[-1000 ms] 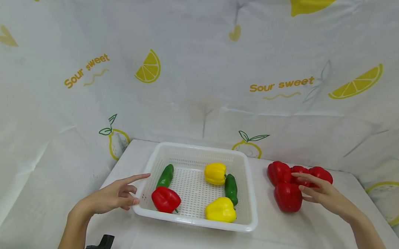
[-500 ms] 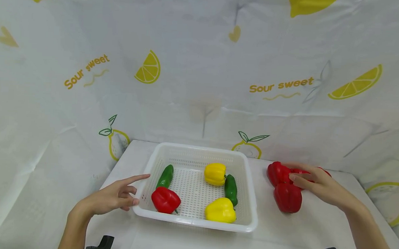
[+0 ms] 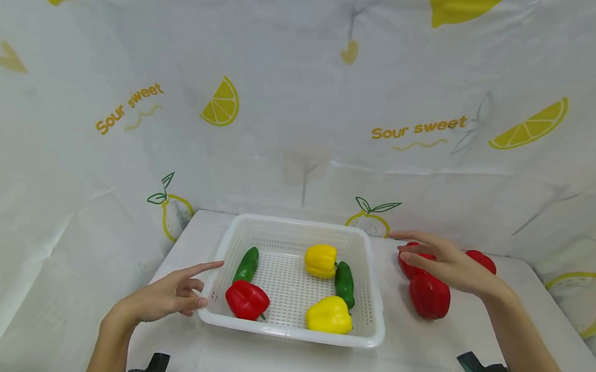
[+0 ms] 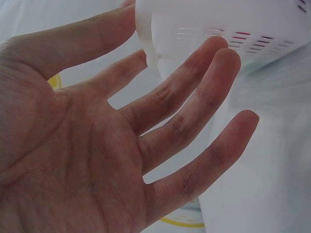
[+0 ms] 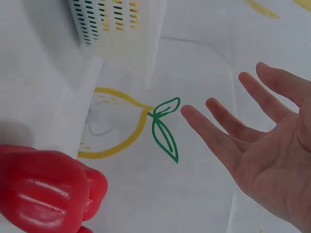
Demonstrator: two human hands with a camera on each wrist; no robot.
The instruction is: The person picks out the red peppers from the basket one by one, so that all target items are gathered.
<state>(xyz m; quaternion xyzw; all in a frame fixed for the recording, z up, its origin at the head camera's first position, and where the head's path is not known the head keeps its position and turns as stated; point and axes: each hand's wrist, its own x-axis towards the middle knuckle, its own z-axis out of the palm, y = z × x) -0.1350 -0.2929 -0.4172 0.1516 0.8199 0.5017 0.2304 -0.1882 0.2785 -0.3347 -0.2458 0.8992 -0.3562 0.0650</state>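
Note:
A white plastic basket (image 3: 291,331) sits on the table. In it lie a red bell pepper (image 3: 247,300), two yellow bell peppers (image 3: 329,314) and two green peppers (image 3: 345,284). My left hand (image 3: 165,297) rests at the basket's left rim, thumb and index fingertips right at the edge, the other fingers loosely bent; the left wrist view shows the palm with nothing in it. To the right, my right hand (image 3: 449,265) hovers over a cluster of red bell peppers (image 3: 429,296), fingers spread and holding nothing. It partly hides the peppers at the back.
Behind the table hangs a white cloth (image 3: 302,97) printed with lemons and lettering. White table surface (image 3: 396,334) lies between the basket and the red peppers. A dark wrist mount (image 3: 482,371) is strapped under the right forearm.
My right hand has moved left over the red peppers, from their right side toward the basket, its fingers spreading. The left hand and the basket have stayed in place.

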